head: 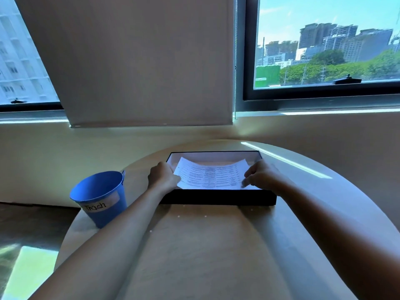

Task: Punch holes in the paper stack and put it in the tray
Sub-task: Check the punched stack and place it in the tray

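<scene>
A printed paper stack [213, 175] sags in the middle inside a black tray [218, 198] with a white inner floor, at the far side of the round table. My left hand [163, 177] grips the stack's left edge over the tray's left wall. Over the right wall, my right hand [263, 176] pinches the stack's right edge. Whether the sheets rest on the tray floor I cannot tell. No hole punch is in view.
A blue bucket [100, 198] labelled "Trash" stands on the table's left edge, close to my left forearm. Small white paper dots [178, 216] lie on the tabletop in front of the tray. A wall with windows rises right behind the table.
</scene>
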